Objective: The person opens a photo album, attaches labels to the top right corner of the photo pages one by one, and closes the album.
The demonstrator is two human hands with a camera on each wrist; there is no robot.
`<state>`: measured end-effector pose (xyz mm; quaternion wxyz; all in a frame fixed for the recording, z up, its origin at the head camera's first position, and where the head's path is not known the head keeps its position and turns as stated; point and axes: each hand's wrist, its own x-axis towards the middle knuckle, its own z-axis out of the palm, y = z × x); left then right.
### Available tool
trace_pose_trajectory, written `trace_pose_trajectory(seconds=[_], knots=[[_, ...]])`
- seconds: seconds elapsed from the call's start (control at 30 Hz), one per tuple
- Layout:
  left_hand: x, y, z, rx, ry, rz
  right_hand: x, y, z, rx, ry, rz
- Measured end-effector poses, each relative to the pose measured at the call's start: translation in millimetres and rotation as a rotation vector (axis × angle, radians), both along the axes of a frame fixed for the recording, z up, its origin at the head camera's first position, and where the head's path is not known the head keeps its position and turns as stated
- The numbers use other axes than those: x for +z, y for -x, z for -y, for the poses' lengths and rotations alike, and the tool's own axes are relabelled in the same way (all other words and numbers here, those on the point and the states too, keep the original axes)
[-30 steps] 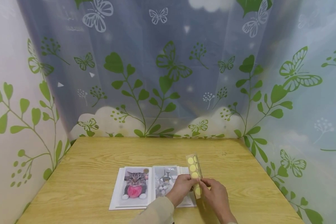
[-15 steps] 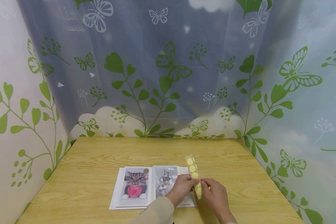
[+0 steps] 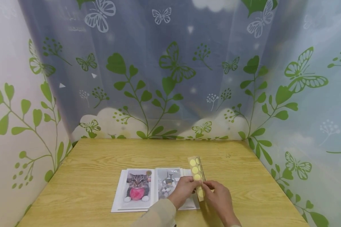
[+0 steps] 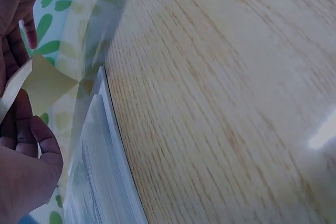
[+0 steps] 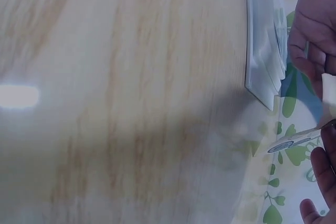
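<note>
In the head view, a strip of round yellow stickers (image 3: 197,170) stands up in front of the person, over the right side of an open photo album. My left hand (image 3: 184,190) pinches the strip at its left edge, thumb across the front. At the strip's right edge, the fingertips of my right hand (image 3: 218,198) pinch it. The strip (image 4: 50,85) looks bent in the left wrist view, between the left hand (image 4: 29,177) and the right hand above it. The right wrist view shows only part of the strip (image 5: 296,141) and the fingers.
The photo album (image 3: 116,192) lies open on the wooden table (image 3: 88,160), a cat picture (image 3: 137,192) on its left page. The left forearm partly covers the right page. Patterned curtains (image 3: 147,110) hang behind and on both sides.
The sticker strip turns slightly between the hands, its right edge showing differently from half a second ago. Both hands stay nearly in place, and the album keeps its position.
</note>
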<state>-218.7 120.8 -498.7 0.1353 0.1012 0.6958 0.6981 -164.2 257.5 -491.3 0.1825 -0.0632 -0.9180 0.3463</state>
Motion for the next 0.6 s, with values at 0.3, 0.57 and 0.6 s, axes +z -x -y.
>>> trace_pose_trajectory(seconds=[0.3,0.57,0.6], knots=[[0.5,-0.8,0.4,-0.016,-0.002,-0.005,1.9,-0.1,1.6,0.007,-0.05,-0.046],[1.5,-1.7,-1.0,-0.005,0.002,-0.001,4.7,-0.9,0.8,0.003,-0.052,-0.025],[1.3,-1.5,-1.2,-0.004,0.0,-0.002,4.7,-1.0,0.3,0.003,-0.048,-0.025]])
